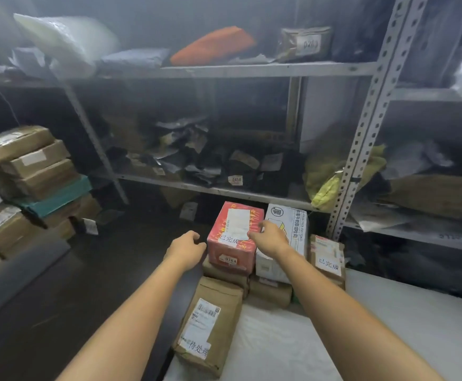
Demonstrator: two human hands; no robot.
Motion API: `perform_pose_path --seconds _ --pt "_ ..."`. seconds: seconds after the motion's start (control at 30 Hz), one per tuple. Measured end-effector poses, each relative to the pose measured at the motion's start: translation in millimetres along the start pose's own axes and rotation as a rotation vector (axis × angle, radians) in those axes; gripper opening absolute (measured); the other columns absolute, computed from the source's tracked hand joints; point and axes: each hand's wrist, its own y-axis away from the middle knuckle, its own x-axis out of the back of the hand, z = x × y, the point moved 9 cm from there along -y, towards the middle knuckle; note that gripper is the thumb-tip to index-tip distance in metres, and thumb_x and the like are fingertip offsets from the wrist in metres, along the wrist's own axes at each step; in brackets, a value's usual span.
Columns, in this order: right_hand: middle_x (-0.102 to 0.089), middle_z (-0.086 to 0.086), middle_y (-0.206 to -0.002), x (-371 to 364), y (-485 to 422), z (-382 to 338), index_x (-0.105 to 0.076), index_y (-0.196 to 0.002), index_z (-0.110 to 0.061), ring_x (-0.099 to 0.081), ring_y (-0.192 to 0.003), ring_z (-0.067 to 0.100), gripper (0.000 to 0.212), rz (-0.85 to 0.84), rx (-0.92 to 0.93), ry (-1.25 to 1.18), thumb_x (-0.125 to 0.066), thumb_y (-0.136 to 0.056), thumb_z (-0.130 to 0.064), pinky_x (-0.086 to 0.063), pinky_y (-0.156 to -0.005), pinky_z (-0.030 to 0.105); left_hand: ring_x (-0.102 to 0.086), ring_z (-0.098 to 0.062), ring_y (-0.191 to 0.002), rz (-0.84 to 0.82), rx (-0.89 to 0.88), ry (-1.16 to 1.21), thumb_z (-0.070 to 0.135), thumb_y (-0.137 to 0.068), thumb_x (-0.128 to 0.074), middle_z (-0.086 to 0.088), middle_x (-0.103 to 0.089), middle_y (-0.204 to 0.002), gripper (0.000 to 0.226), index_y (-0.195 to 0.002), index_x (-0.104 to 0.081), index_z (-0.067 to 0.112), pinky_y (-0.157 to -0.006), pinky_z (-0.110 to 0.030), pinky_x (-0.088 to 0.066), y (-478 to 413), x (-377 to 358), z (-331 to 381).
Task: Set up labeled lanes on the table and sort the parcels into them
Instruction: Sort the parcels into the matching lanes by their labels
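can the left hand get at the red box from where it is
Probably yes. The left hand is just left of the red box, with nothing between them. The right hand is over its top right and the white box stands on its far side, so neither blocks.

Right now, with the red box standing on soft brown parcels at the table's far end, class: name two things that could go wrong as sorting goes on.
1. The red box rests on uneven brown paper parcels, so a push may tip it against the white box or off the pile.
2. The long brown parcel lies at the left edge of the table; a nudge could send it to the floor.
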Motion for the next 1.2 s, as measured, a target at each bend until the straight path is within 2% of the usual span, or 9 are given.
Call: perform_pose_path --seconds 0.13,0.27,0.47,0.57,0.67,0.8,0.93,1.1,1.2 --pt "-0.062 0.006 -0.132 -4 -27 7 -0.049 -0.139 -0.013 -0.06 -0.113 0.024 0.047 0.039 -0.067 -0.064 -0.059 -0.097 -0.03 -0.049 -0.092 0.037 -0.055 -0.025 -0.122 -0.022 -0.017 0.039 0.038 -0.098 -0.056 -0.006 -0.055 -0.141 0.049 -0.144 -0.046 0.022 -0.092 -0.034 -0.046 -36 -10 15" --pt "-0.064 0.0 -0.106 -13 -50 18 -0.055 -0.119 -0.016 -0.063 -0.103 0.024 0.026 0.078 -0.143 -0.089 -0.058 -0.096 -0.028 -0.052 -0.088 0.038 -0.055 -0.027 -0.122 -0.065 -0.056 0.065 0.037 -0.097 -0.055 -0.009 -0.053 -0.141 0.052 -0.146 -0.043 0.021 -0.096 -0.037 -0.048 -78 -22 26" --pt "-0.062 0.01 -0.125 -24 -66 28 -0.053 -0.131 -0.005 -0.059 -0.116 0.031 0.041 0.186 -0.312 -0.146 -0.056 -0.096 -0.028 -0.046 -0.09 0.034 -0.06 -0.027 -0.116 -0.178 -0.107 0.12 0.041 -0.099 -0.052 -0.009 -0.058 -0.136 0.056 -0.148 -0.039 0.016 -0.085 -0.034 -0.05 -130 -56 37" --pt "-0.069 0.008 -0.106 -31 -76 28 -0.063 -0.107 -0.007 -0.065 -0.097 0.029 0.028 0.23 -0.369 -0.154 -0.058 -0.089 -0.027 -0.056 -0.086 0.039 -0.061 -0.022 -0.098 -0.232 -0.126 0.121 0.037 -0.101 -0.05 -0.007 -0.064 -0.126 0.043 -0.138 -0.048 0.015 -0.071 -0.032 -0.049 -145 -68 35" --pt "-0.07 0.008 -0.095 -37 -85 28 -0.068 -0.094 -0.009 -0.068 -0.089 0.027 0.025 0.253 -0.428 -0.129 -0.061 -0.083 -0.031 -0.058 -0.084 0.043 -0.065 -0.022 -0.097 -0.27 -0.141 0.129 0.037 -0.1 -0.052 -0.006 -0.068 -0.118 0.037 -0.131 -0.054 0.016 -0.078 -0.037 -0.054 -157 -73 30" --pt "-0.068 0.01 -0.104 -42 -94 31 -0.065 -0.1 -0.012 -0.065 -0.097 0.031 0.03 0.276 -0.488 -0.05 -0.062 -0.078 -0.033 -0.057 -0.089 0.043 -0.067 -0.025 -0.099 -0.352 -0.126 0.221 0.038 -0.099 -0.054 -0.006 -0.067 -0.119 0.045 -0.139 -0.043 0.019 -0.083 -0.04 -0.056 -162 -79 25" --pt "-0.068 0.01 -0.101 -39 -87 21 -0.065 -0.098 -0.008 -0.066 -0.092 0.029 0.021 0.299 -0.488 -0.028 -0.062 -0.084 -0.024 -0.056 -0.077 0.036 -0.069 -0.022 -0.09 -0.43 -0.078 0.304 0.036 -0.1 -0.055 -0.006 -0.066 -0.115 0.049 -0.141 -0.033 0.022 -0.064 -0.034 -0.054 -161 -83 22" --pt "-0.071 0.011 -0.098 -44 -89 16 -0.066 -0.103 -0.005 -0.069 -0.092 0.028 0.02 0.294 -0.427 -0.067 -0.061 -0.089 -0.018 -0.058 -0.084 0.044 -0.07 -0.023 -0.091 -0.454 -0.069 0.353 0.036 -0.1 -0.057 -0.004 -0.067 -0.111 0.052 -0.142 -0.031 0.022 -0.081 -0.045 -0.059 -167 -81 18" --pt "-0.07 0.008 -0.101 -47 -90 17 -0.064 -0.107 -0.009 -0.068 -0.093 0.027 0.02 0.275 -0.394 -0.095 -0.06 -0.089 -0.019 -0.057 -0.087 0.045 -0.07 -0.019 -0.09 -0.5 -0.075 0.385 0.034 -0.1 -0.056 -0.001 -0.068 -0.111 0.053 -0.147 -0.034 0.022 -0.078 -0.041 -0.058 -165 -81 17"
